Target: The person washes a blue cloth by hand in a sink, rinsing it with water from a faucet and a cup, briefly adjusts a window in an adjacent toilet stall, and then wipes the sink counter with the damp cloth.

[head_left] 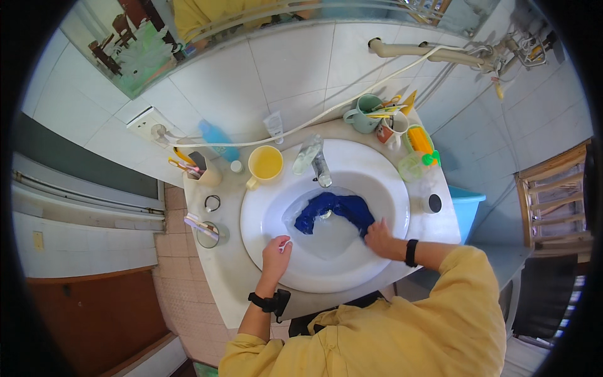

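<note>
Dark blue wet cloth (342, 205) lies curved like an arch in shallow water inside the white oval sink (267, 207). The fingers of my right hand (380, 240) are closed at the cloth's right end, over the basin's right side, and appear to grip it. Over the sink's front left rim is my left hand (275, 256), curled around a small white thing (284, 244) that I cannot make out. Behind the basin stands a metal faucet (320, 164), its spout over the cloth.
Left of the sink are a yellow mug (265, 163), a glass with toothbrushes (207, 234) and a blue bottle (220, 141). At the right stand a green mug (364, 114), a pump bottle (414, 166) and a dark-topped jar (433, 203). A white cable (326, 113) hangs across the wall.
</note>
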Action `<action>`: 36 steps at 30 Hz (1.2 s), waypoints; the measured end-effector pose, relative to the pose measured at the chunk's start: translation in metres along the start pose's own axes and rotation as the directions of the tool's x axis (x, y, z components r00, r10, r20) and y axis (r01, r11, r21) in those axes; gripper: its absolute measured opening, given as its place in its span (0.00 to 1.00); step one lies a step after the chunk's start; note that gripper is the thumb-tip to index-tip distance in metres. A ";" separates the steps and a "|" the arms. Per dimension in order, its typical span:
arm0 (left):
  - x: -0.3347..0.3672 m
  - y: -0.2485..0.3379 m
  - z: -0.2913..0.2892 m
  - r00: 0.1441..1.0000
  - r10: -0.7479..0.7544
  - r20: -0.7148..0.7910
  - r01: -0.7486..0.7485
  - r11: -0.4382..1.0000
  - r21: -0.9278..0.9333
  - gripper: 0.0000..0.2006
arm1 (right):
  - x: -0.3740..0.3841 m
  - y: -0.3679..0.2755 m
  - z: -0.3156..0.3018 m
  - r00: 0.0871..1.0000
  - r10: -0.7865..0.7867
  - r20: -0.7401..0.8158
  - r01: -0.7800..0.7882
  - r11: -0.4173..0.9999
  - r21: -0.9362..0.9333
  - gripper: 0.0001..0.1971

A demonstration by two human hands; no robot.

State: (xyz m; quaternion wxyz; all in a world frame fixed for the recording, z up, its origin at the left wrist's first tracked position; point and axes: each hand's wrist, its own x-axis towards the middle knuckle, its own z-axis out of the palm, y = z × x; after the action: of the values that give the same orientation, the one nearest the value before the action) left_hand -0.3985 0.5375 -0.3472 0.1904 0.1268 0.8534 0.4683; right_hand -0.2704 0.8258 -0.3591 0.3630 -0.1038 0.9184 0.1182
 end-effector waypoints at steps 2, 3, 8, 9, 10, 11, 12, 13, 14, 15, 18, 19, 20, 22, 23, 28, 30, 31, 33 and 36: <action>-0.001 -0.003 -0.005 1.000 -0.013 -0.017 0.013 1.000 -0.018 0.10 | -0.007 -0.032 -0.012 0.994 -0.106 -0.002 0.100 0.928 0.359 0.12; -0.001 -0.002 -0.007 0.999 -0.027 -0.031 0.026 0.999 -0.032 0.09 | -0.001 -0.052 -0.010 0.982 -0.183 -0.033 0.180 0.891 0.416 0.12; -0.004 0.015 -0.028 0.991 0.017 -0.134 -0.019 1.000 -0.009 0.08 | 0.043 -0.126 -0.068 0.879 -0.363 -0.309 0.476 0.624 0.620 0.08; -0.005 0.016 -0.030 0.981 0.072 -0.181 -0.075 0.997 -0.006 0.08 | 0.059 -0.136 -0.074 0.870 -0.321 -0.374 0.493 0.545 0.678 0.08; -0.005 0.019 -0.032 0.981 0.071 -0.181 -0.073 0.997 -0.004 0.08 | 0.078 -0.142 -0.076 0.860 -0.272 -0.432 0.510 0.461 0.726 0.08; -0.004 0.024 -0.034 0.977 0.084 -0.197 -0.091 0.996 -0.025 0.08 | 0.096 -0.144 -0.077 0.838 -0.207 -0.504 0.544 0.386 0.745 0.08; -0.003 0.025 -0.036 0.972 0.094 -0.218 -0.106 0.993 -0.046 0.08 | 0.109 -0.142 -0.080 0.811 -0.139 -0.569 0.581 0.310 0.753 0.08; -0.003 0.022 -0.038 0.974 0.067 -0.218 -0.084 0.994 -0.071 0.11 | 0.112 -0.139 -0.091 0.869 -0.054 -0.492 0.495 0.128 0.860 0.09; -0.002 0.015 -0.037 0.973 0.065 -0.221 -0.082 0.994 -0.071 0.11 | 0.113 -0.135 -0.101 0.924 -0.020 -0.381 0.382 0.031 0.924 0.08; 0.000 0.007 -0.034 0.978 0.051 -0.201 -0.075 0.991 -0.109 0.13 | 0.110 -0.128 -0.107 0.936 0.033 -0.352 0.353 -0.110 0.929 0.08; 0.004 0.001 -0.028 0.997 0.024 -0.067 -0.033 0.989 -0.144 0.21 | 0.069 -0.090 -0.130 0.949 0.055 -0.309 0.300 -0.451 0.840 0.05; 0.007 0.004 -0.018 0.999 0.033 0.017 -0.031 0.992 -0.123 0.25 | 0.054 -0.078 -0.131 0.957 0.067 -0.283 0.283 -0.438 0.853 0.04; 0.009 0.005 -0.011 0.995 0.034 0.093 -0.025 0.995 -0.098 0.29 | 0.036 -0.069 -0.142 0.929 0.068 -0.365 0.350 -0.487 0.800 0.04; 0.020 0.000 0.013 0.979 0.140 0.147 -0.102 0.965 -0.240 0.32 | 0.007 -0.056 -0.151 0.936 0.026 -0.351 0.305 -0.559 0.771 0.05; 0.024 -0.005 0.024 0.952 0.243 0.184 -0.160 0.913 -0.375 0.36 | -0.006 -0.053 -0.156 0.936 0.025 -0.350 0.304 -0.555 0.774 0.05; 0.052 -0.008 0.050 0.886 0.429 0.176 -0.424 0.903 -0.066 0.27 | -0.041 -0.031 -0.134 0.846 0.301 -0.441 0.499 -0.739 0.453 0.07; 0.058 -0.002 0.050 0.947 -0.089 0.309 0.152 0.971 -0.186 0.19 | -0.049 -0.014 -0.116 0.842 0.362 -0.400 0.520 -0.743 0.422 0.09; 0.059 -0.001 0.052 0.976 0.001 0.219 0.042 0.980 -0.195 0.16 | -0.049 -0.009 -0.104 0.872 0.382 -0.307 0.484 -0.772 0.412 0.09; 0.063 0.011 0.048 0.979 -0.070 0.193 0.102 0.981 -0.164 0.16 | -0.038 0.000 -0.090 0.909 0.405 -0.095 0.383 -0.727 0.569 0.08; 0.064 0.030 0.047 0.980 -0.139 0.141 0.150 0.986 -0.070 0.18 | -0.002 0.008 -0.053 0.852 0.504 0.144 0.191 -0.555 0.809 0.07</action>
State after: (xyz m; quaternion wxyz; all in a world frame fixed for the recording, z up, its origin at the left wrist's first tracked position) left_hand -0.4336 0.6137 -0.3576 0.2865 0.0881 0.8261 0.4773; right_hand -0.3051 0.8185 -0.3187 0.0376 0.4134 0.5857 -0.6962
